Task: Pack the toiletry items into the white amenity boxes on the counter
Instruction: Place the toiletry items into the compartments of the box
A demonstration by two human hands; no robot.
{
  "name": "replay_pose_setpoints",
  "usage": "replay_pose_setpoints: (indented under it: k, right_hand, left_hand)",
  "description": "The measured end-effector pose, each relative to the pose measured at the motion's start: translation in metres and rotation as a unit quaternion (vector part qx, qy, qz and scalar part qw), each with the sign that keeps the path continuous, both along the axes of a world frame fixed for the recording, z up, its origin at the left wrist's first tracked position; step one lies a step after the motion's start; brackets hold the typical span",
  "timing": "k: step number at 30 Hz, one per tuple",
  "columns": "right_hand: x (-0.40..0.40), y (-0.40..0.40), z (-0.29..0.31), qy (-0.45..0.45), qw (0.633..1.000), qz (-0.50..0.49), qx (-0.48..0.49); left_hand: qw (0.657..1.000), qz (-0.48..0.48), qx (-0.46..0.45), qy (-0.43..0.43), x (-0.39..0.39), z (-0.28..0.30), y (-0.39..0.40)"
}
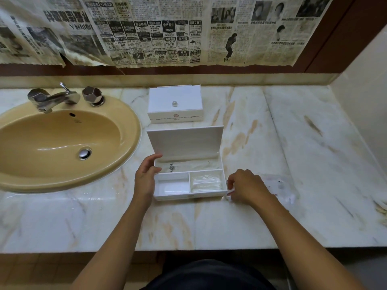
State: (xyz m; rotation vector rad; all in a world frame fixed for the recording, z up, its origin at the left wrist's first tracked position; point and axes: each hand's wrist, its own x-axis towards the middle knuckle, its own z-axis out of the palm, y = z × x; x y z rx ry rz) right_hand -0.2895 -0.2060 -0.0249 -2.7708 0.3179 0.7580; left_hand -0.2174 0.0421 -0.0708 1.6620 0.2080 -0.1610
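Note:
A white amenity box (pixel 189 194) stands open on the marble counter, lid (pixel 185 141) tilted up at the back. Its back compartment holds a clear packet with a dark emblem (pixel 182 166). The front right compartment holds clear wrapped items (pixel 206 182); the front left one (pixel 172 184) looks bare. My left hand (pixel 146 174) touches the box's left wall, fingers loosely bent. My right hand (pixel 245 187) is just right of the box and pinches a small clear wrapped item (pixel 229 193) on the counter. A second white box (pixel 174 103) stands closed behind.
A tan sink (pixel 62 143) with a chrome tap (pixel 54 98) fills the counter's left side. Clear plastic packets (pixel 280 187) lie right of my right hand. More items (pixel 380 208) show at the right edge. Newspaper covers the wall behind.

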Motion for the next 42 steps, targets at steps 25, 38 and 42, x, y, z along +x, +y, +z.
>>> replay_pose_setpoints:
  k: [25, 38, 42]
  right_hand:
    - [0.017, 0.042, 0.049, -0.248, 0.962, -0.008, 0.114]
    - [0.011, 0.072, 0.017, -0.101, 0.991, 0.034, 0.078]
    - [0.008, 0.072, 0.021, -0.120, 0.988, 0.043, 0.083]
  left_hand:
    - [1.000, -0.001, -0.010, 0.004, 0.000, -0.001, 0.001]
    - [1.000, -0.001, -0.010, -0.001, 0.000, 0.000, 0.001]
    - [1.000, 0.000, -0.010, -0.002, 0.000, 0.001, 0.000]
